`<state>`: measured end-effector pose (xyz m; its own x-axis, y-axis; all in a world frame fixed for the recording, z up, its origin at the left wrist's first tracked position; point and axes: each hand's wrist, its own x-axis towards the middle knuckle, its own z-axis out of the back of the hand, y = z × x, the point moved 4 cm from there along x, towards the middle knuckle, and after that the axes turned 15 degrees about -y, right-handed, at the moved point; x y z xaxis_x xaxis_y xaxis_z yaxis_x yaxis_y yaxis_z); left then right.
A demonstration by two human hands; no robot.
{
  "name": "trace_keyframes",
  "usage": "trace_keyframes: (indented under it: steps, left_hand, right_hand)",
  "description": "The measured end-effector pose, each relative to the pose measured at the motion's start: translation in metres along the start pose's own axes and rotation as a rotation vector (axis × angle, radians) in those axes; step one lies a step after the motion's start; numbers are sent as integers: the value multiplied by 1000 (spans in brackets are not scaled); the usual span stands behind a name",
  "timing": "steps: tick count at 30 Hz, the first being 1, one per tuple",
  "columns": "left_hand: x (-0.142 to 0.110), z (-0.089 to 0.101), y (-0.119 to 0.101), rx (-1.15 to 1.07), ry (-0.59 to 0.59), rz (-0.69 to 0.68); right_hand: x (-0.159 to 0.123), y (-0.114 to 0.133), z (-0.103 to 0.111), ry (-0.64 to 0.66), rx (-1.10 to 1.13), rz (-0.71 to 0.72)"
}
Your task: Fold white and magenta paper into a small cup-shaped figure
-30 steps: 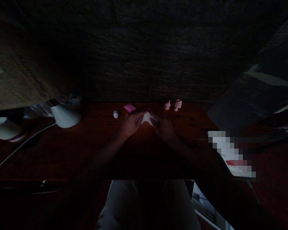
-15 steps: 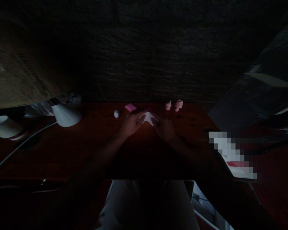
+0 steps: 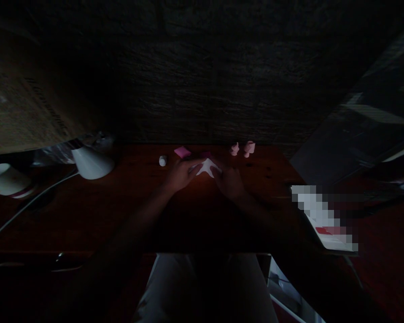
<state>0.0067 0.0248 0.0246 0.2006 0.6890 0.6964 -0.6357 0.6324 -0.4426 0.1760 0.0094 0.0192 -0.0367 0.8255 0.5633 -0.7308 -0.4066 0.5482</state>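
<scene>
The scene is very dark. A small white folded paper piece [image 3: 207, 167] lies on the dark red wooden table [image 3: 128, 202] between my two hands. My left hand [image 3: 180, 174] pinches its left side with closed fingers. My right hand [image 3: 229, 180] presses on its right side, fingers bent over it. Just behind lies a pink square of paper [image 3: 182, 152]. A small white round thing [image 3: 163, 160] sits to the left of that.
Two small pink folded figures [image 3: 242, 148] stand at the table's back edge. A white lamp head [image 3: 91, 162] on a bent arm is at the left, a white cup [image 3: 6, 181] beyond it. Papers [image 3: 323, 215] lie at the right.
The white paper piece has been turned and flattened a little between my fingers. Both hands stay in the same place.
</scene>
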Motion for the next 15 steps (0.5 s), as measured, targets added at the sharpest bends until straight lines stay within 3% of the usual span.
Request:
trace_keyframes:
  steps: [15]
  left_hand:
    - [0,-2,-1,85,2,46]
  right_hand:
    - [1,6,1,43,-169,110]
